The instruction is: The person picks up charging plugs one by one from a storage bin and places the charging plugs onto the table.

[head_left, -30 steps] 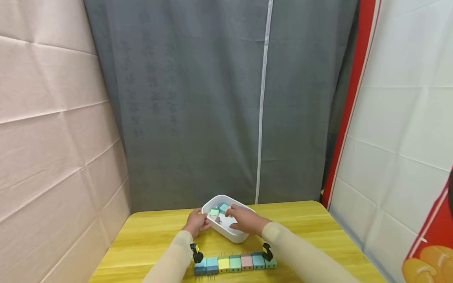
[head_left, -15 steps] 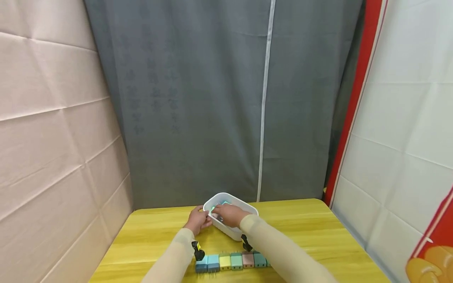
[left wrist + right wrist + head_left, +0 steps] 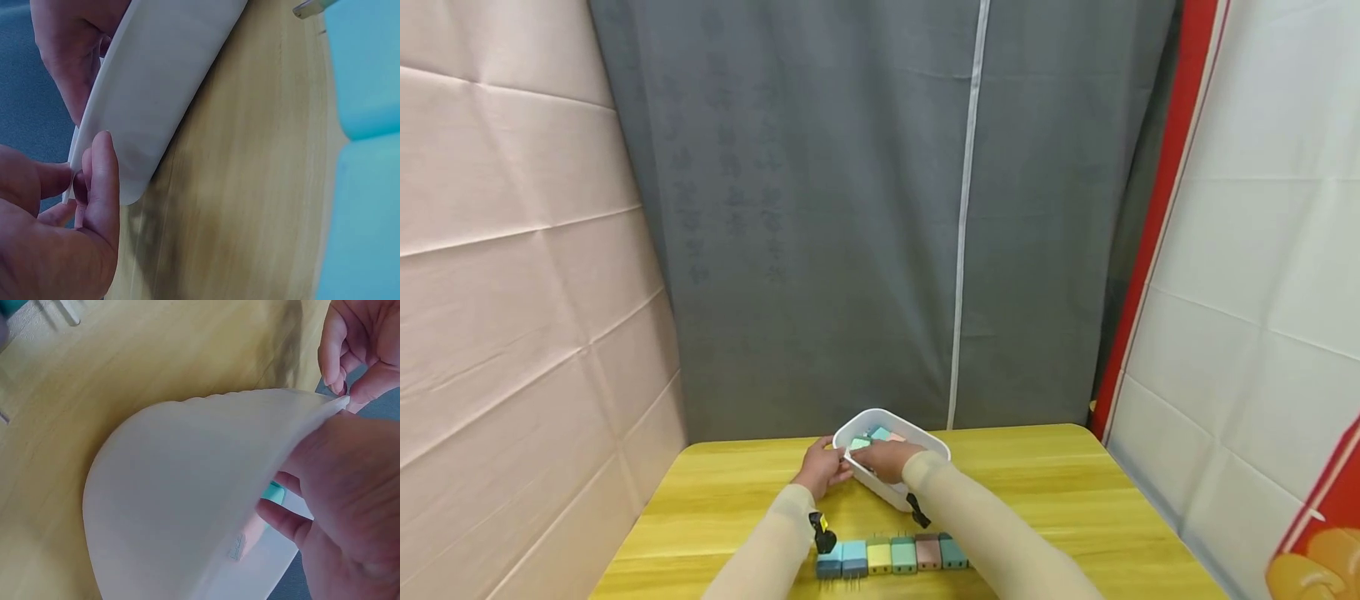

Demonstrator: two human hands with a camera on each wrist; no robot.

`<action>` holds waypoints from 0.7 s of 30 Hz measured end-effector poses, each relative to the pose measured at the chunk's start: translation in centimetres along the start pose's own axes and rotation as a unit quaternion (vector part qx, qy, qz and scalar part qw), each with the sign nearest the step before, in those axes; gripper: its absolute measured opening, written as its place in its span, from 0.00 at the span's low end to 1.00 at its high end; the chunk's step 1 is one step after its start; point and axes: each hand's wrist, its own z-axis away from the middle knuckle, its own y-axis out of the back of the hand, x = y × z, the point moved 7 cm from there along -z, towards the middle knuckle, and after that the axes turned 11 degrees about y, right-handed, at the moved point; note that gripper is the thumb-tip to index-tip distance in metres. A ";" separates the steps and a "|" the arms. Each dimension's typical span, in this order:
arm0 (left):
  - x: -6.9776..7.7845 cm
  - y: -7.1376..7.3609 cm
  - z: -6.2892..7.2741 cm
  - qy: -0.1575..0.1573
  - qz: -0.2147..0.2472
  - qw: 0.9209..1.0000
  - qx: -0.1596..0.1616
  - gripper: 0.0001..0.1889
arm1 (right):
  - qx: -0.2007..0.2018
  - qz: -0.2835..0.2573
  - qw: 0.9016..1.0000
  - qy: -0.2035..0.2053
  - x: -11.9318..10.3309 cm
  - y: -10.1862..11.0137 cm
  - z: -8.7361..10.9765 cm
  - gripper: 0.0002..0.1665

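Observation:
My left hand (image 3: 822,468) holds the near left corner of a white plastic box (image 3: 156,75), its thumb and fingers pinching the rim. Inside that box, down at its left end, is my right hand (image 3: 883,460). The box wall and the hand itself hide its fingertips, so I cannot tell what they hold. Small pastel blocks lie around these fingers: a light blue one (image 3: 881,433), a mint green one (image 3: 860,443) and a pink one (image 3: 251,534). In the right wrist view the thumb (image 3: 284,519) reaches over the rim close to the pink block.
Along the near side of the yellow wood-grain table (image 3: 737,492) runs a row of several pastel blocks, among them a yellow block (image 3: 878,557), with thin metal pins and small holes. My right sleeve (image 3: 992,525) covers its right end. A grey curtain (image 3: 820,250) hangs behind the table.
My right hand has moved left and lower, from over the middle of the box to its left end among the blocks. The left hand keeps its hold on the rim.

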 end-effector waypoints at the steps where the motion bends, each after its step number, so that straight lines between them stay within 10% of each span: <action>1: 0.0 0.0 0.0 -0.002 0.001 1.000 0.000 0.27 | -0.005 -0.010 1.000 -0.007 0.1 -0.1 0.1 0.34; 9: 0.0 -0.2 -0.2 0.001 0.009 1.000 0.001 0.26 | 0.039 0.024 0.997 0.057 0.0 -0.2 -0.7 0.21; 21: -0.9 0.0 -1.9 0.007 0.008 1.000 0.003 0.26 | 0.088 0.013 0.996 0.029 1.2 -1.1 -0.2 0.10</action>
